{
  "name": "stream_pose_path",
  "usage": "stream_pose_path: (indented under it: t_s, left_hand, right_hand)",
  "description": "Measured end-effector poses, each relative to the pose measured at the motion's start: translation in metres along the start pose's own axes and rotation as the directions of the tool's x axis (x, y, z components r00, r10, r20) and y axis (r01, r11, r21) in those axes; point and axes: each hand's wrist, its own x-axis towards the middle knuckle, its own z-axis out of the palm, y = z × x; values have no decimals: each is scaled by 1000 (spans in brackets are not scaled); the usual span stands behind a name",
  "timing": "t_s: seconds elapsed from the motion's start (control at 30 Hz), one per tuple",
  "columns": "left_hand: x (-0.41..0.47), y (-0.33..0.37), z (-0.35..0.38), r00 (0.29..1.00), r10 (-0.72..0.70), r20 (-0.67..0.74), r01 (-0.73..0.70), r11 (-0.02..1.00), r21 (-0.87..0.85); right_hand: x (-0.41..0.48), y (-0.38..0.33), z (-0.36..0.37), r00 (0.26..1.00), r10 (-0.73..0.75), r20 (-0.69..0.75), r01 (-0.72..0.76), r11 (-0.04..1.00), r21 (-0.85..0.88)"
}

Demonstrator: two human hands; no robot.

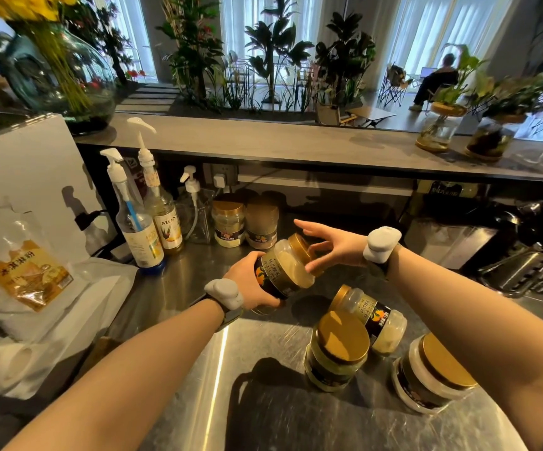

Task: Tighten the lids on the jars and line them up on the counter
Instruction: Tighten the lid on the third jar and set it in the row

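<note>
Status: mid-task, about two of five jars placed by my read. Left hand (250, 283) grips the held jar (285, 271) round its body, tilted and lifted off the steel surface (198, 402), with the lid end pointing at the right hand (335, 247). Right hand is spread, fingers fanned around the gold lid (299, 245) with the tips near its rim, not clamped on it. Can't tell from this whether the lid has had its twist. Back-left jar (228, 224) and back-right jar (261, 224) stand upright side by side at the rear of the surface, just beside the pump bottles (140, 229). That looks like the start of the line, so I'd count both as done. Three more sit in a loose cluster at front right. Side-lying jar (372, 317) appears to be tipped over with its lid toward the held jar. Front jar (338, 349) is upright. Right jar (433, 372) is partly under the right forearm. All three have lids on, but tightness isn't visible. Remaining, as I judge it: finish this lid, set the jar next to the back pair, then repeat for the cluster.
</note>
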Motion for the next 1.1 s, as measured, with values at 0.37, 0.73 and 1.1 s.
stream_pose_path:
  t_s: [0.37, 0.73, 1.1]
  left_hand:
    - [2, 3, 2, 1000, 12, 13, -12, 1000, 9]
    - [5, 3, 7, 999, -26, 23, 27, 998, -62]
    - [4, 7, 6, 998, -54, 40, 55, 998, -36]
  right_hand:
    - [-5, -4, 4, 987, 106, -118, -116, 990, -83]
    - [-5, -4, 12, 998, 44, -48, -39, 994, 103]
    - [-5, -10, 26, 959, -31, -283, -7, 991, -132]
